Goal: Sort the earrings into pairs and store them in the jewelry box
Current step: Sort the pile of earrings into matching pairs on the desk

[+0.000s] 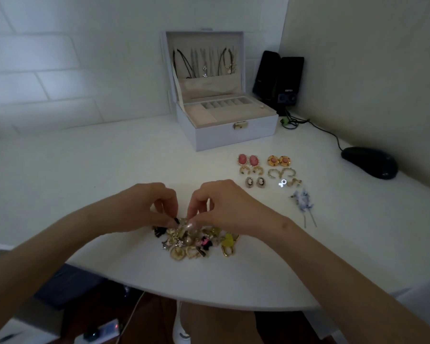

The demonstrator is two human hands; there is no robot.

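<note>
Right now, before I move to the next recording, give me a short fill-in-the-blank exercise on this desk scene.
The white jewelry box has its lid ____.
Inside that lid hang several ____.
The left hand and right hand pinch at the unsorted earring pile; the sorted pairs lie to its ____.
The computer mouse is coloured ____.
Missing words: open; necklaces; right; black.

- We see a white jewelry box [233, 139], beige inside, with a gold clasp [240, 125].
- Our sorted pairs: pink ovals [248, 160], gold rounds [278, 160] with pink centres, pale blue flower drops [303, 198].
- We note a yellow piece [228, 240] in the pile [184, 244].
- Black mouse [369, 162], white table [97, 175].
</note>
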